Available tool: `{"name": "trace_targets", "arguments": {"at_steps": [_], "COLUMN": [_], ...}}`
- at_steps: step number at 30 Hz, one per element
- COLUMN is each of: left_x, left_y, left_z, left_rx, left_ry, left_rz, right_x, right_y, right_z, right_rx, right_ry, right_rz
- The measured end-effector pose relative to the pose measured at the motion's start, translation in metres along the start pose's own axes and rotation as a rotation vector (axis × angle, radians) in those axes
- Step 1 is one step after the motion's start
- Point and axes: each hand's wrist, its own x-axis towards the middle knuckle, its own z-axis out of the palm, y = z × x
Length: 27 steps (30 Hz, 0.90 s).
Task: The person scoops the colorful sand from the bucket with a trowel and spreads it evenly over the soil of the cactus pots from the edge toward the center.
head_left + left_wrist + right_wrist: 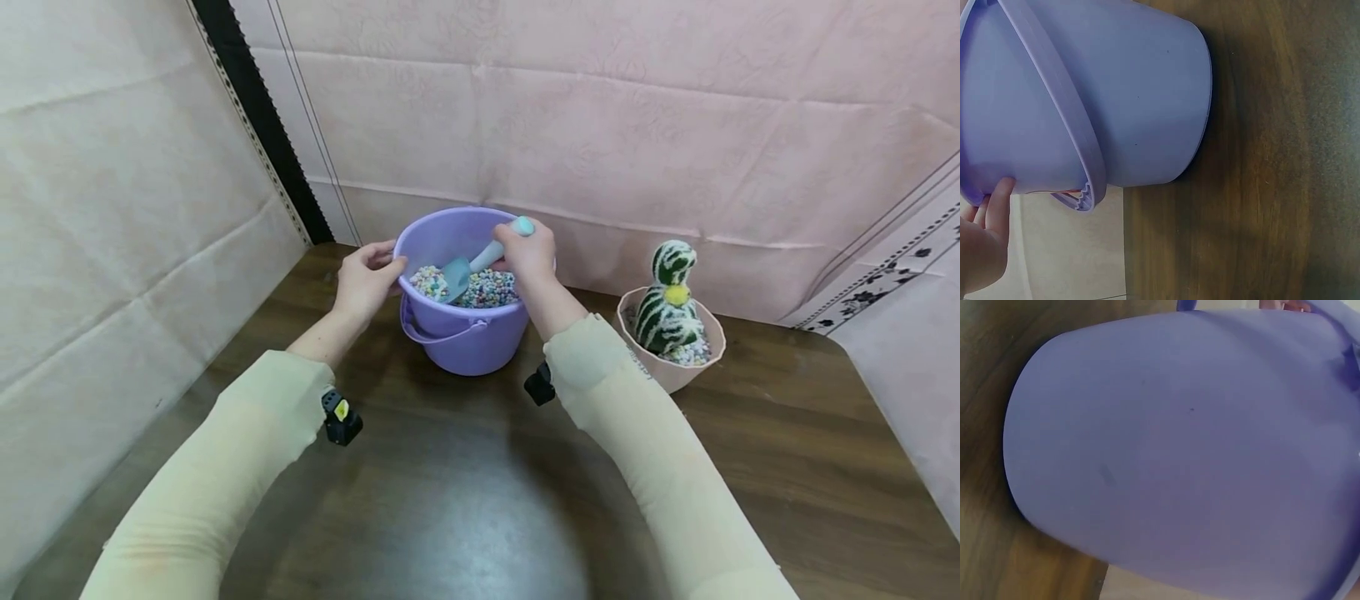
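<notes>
A purple bucket (pixel 476 350) stands upright on the table, holding small multicoloured beads (pixel 491 290). Its handle (pixel 442 336) hangs down at the front. My left hand (pixel 365 279) holds the left side of the rim, and the left wrist view shows fingers (pixel 999 209) against the bucket wall (pixel 1147 94). With my right hand (pixel 532 257) I grip the handle of a light blue toy shovel (pixel 487 257) over the right side of the bucket. The shovel's blade rests among the beads. In the right wrist view the bucket wall (pixel 1166 444) hides the shovel.
To the right is a pale pink pot (pixel 667 375) with a green-and-white cactus (pixel 666 321) bearing a yellow flower, with beads (pixel 693 352) around its base. A light cloth (pixel 525 125) covers the wall behind the brown wooden table (pixel 420 483). Another cloth-covered wall stands left.
</notes>
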Motion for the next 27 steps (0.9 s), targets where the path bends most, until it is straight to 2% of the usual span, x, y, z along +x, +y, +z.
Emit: {"name": "trace_targets", "arguments": {"at_steps": [7,12,19,27], "left_x": [0.000,0.002,0.000,-0.002], "left_y": [0.000,0.000,0.001,0.003], "left_z": [0.000,0.000,0.000,-0.001], "left_rx": [0.030,0.030,0.017,0.028], "left_ry": [-0.011,-0.008,-0.031,-0.017], "left_rz": [-0.006,-0.017,0.018,0.009], "right_x": [0.001,-0.001,-0.007,-0.009], "right_y": [-0.001,-0.002,-0.006,-0.009], "right_z": [0.003,0.002,-0.007,-0.015], "right_rx": [0.224,0.268,0.406,0.457], "right_ry": [0.036,0.028,0.029,0.026], "right_rz": [0.042,0.054,0.095,0.129]}}
